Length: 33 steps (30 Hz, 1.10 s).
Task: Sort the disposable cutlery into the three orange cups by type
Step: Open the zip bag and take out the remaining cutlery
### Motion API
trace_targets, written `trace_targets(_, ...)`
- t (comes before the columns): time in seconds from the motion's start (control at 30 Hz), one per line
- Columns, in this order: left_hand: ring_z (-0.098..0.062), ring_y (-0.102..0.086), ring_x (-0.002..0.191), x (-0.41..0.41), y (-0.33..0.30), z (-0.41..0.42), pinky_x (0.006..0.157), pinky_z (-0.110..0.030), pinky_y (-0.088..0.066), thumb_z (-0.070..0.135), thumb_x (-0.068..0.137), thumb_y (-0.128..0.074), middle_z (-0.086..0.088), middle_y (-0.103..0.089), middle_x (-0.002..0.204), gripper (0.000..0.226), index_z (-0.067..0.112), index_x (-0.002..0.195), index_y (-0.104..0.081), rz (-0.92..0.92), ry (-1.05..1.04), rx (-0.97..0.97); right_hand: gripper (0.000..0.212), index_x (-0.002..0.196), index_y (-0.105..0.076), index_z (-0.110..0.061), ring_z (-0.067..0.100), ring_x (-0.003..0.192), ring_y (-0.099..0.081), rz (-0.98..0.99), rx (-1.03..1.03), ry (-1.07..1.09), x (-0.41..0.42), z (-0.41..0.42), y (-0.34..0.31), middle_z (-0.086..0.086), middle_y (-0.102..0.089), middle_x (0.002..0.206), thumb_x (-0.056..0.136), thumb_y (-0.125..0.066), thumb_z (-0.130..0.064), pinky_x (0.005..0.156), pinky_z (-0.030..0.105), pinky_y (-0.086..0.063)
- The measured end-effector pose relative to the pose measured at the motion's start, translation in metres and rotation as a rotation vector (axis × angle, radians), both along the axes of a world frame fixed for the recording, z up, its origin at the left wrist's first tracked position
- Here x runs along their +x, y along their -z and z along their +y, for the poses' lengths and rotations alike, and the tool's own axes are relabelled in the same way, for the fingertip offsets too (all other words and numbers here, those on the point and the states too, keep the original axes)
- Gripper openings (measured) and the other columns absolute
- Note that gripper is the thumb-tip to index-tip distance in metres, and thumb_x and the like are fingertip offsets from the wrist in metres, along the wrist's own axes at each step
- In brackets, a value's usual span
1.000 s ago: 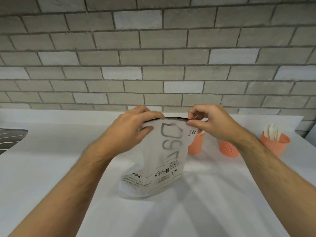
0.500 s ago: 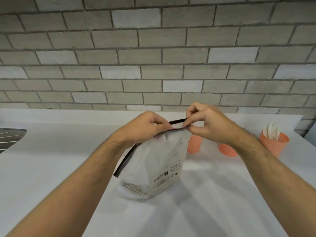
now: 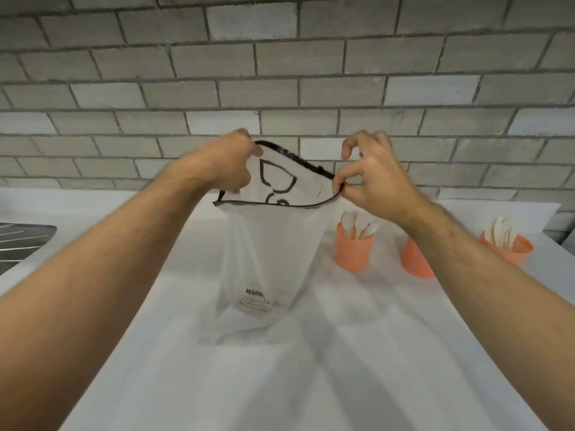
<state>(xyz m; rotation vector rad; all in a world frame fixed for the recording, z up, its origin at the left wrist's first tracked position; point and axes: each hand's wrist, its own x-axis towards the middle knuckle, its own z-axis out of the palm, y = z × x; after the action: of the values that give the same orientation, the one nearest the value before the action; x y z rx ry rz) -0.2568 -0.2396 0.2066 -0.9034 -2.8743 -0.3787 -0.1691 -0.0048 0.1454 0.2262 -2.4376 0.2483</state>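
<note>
1. The left hand (image 3: 228, 164) grips the far-left part of the rim of a frosted plastic bag (image 3: 267, 259), fingers curled over the dark zip strip.
2. The right hand (image 3: 370, 178) pinches the near-right end of that rim between thumb and forefinger, the other fingers raised and loosely bent.
3. Between the two hands the mouth of the bag gapes open. The bag hangs from them with its long axis upright, and its bottom appears to rest on the white surface (image 3: 342, 368).
4. I cannot tell whether any cutlery is left inside. The plastic is cloudy and I can make out no shapes through it.
5. The three orange cups stand in a row to the right of the bag, toward the far side of the surface. The nearest cup (image 3: 354, 251) stands just beside the bag and holds pale cutlery. The middle cup (image 3: 415, 259) is partly hidden behind the right forearm, so its contents are unseen. The far-right cup (image 3: 510, 248) also holds pale pieces, though their types are too small to tell.
6. What matters for the next move, as I judge it: all the cups lie on the right hand's side, so that hand is the nearer one to reach in and carry pieces across, while the left keeps the mouth open.
7. A metal sink (image 3: 18, 244) shows at the left edge, well apart from everything.
</note>
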Motion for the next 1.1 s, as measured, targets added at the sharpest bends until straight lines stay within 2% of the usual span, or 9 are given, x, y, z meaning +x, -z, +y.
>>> trace_targets(0.2,-0.021,-0.051,0.108,0.044,0.015,-0.006,0.083,-0.02,-0.045,-0.012,0.073,-0.066,0.003,-0.032,0.139,0.093,0.017,0.152,-0.027,0.043,0.108,-0.089,0.004,0.074,-0.081,-0.021,0.022,0.098,-0.037,0.016,0.126,-0.043,0.031,0.01,0.013,0.005,-0.05,0.098,0.074,-0.082,-0.018,0.069,0.04,-0.047)
trace_targets(0.27,-0.021,-0.056,0.093,0.062,0.037,-0.003,0.077,-0.024,-0.052,-0.01,0.075,-0.059,0.005,-0.028,0.139,0.086,0.016,0.151,-0.029,-0.022,0.149,-0.126,0.012,0.071,-0.08,-0.022,0.015,0.094,-0.032,-0.123,0.157,-0.009,0.046,0.011,0.033,0.001,-0.049,0.096,0.071,-0.083,-0.011,0.066,0.038,-0.046)
trace_targets(0.37,-0.01,-0.046,0.065,0.079,0.065,0.005,0.058,-0.024,-0.041,-0.008,0.076,-0.05,0.01,-0.022,0.14,0.083,0.018,0.151,-0.025,-0.104,0.189,-0.146,0.028,0.064,-0.077,-0.021,0.018,0.09,-0.04,-0.253,0.144,0.056,0.064,0.001,0.053,-0.003,-0.049,0.092,0.07,-0.07,0.005,0.069,0.042,-0.05)
trace_targets(0.47,-0.009,-0.047,0.063,0.085,0.078,0.013,0.049,-0.02,-0.034,-0.008,0.076,-0.05,0.014,-0.02,0.138,0.086,0.023,0.151,-0.022,-0.181,0.239,-0.133,0.03,0.067,-0.075,-0.015,0.023,0.083,-0.056,-0.236,0.031,-0.105,0.073,-0.028,0.061,-0.001,-0.06,0.086,0.07,-0.05,0.001,0.072,0.031,-0.047)
trace_targets(0.67,-0.019,-0.056,0.071,0.102,0.089,0.023,0.053,-0.027,-0.043,-0.009,0.077,-0.05,0.02,-0.014,0.137,0.093,0.032,0.153,-0.016,-0.272,0.329,-0.156,0.032,0.125,-0.061,-0.009,0.026,0.099,-0.058,-0.778,0.071,-0.151,0.01,-0.076,0.115,0.009,-0.062,0.114,0.096,-0.048,-0.002,0.073,0.022,-0.031)
trace_targets(0.77,-0.018,-0.055,0.071,0.104,0.094,0.019,0.056,-0.027,-0.045,-0.008,0.079,-0.053,0.024,-0.012,0.138,0.092,0.034,0.153,-0.016,-0.287,0.324,-0.156,0.015,0.092,-0.053,-0.021,0.011,0.07,-0.044,-0.817,0.033,-0.119,-0.017,-0.079,0.14,-0.008,-0.047,0.079,0.092,-0.057,-0.007,0.059,0.022,-0.029)
trace_targets(0.83,-0.02,-0.055,0.072,0.106,0.096,0.015,0.054,-0.024,-0.041,-0.004,0.081,-0.053,0.023,-0.012,0.141,0.086,0.031,0.152,-0.02,-0.273,0.286,-0.157,0.019,0.093,-0.052,-0.019,0.015,0.079,-0.05,-0.819,0.077,-0.075,-0.026,-0.079,0.155,-0.009,-0.049,0.083,0.087,-0.064,-0.006,0.058,0.022,-0.027)
trace_targets(0.93,-0.024,-0.056,0.068,0.109,0.1,0.007,0.058,-0.035,-0.048,-0.007,0.079,-0.049,0.02,-0.013,0.143,0.081,0.027,0.149,-0.026,-0.242,0.255,-0.152,0.044,0.127,-0.053,-0.008,0.022,0.103,-0.049,-0.797,0.126,-0.038,-0.036,-0.081,0.175,0.001,-0.046,0.106,0.085,-0.064,-0.002,0.073,0.03,-0.031)
trace_targets(1.1,-0.025,-0.058,0.077,0.098,0.108,-0.001,0.059,-0.032,-0.044,-0.007,0.079,-0.043,0.022,-0.013,0.146,0.08,0.027,0.149,-0.026,-0.235,0.249,-0.13,0.044,0.121,-0.059,-0.013,0.025,0.118,-0.057,-0.67,0.162,-0.023,-0.051,-0.089,0.175,0.006,-0.061,0.126,0.078,-0.072,-0.02,0.088,0.034,-0.044)
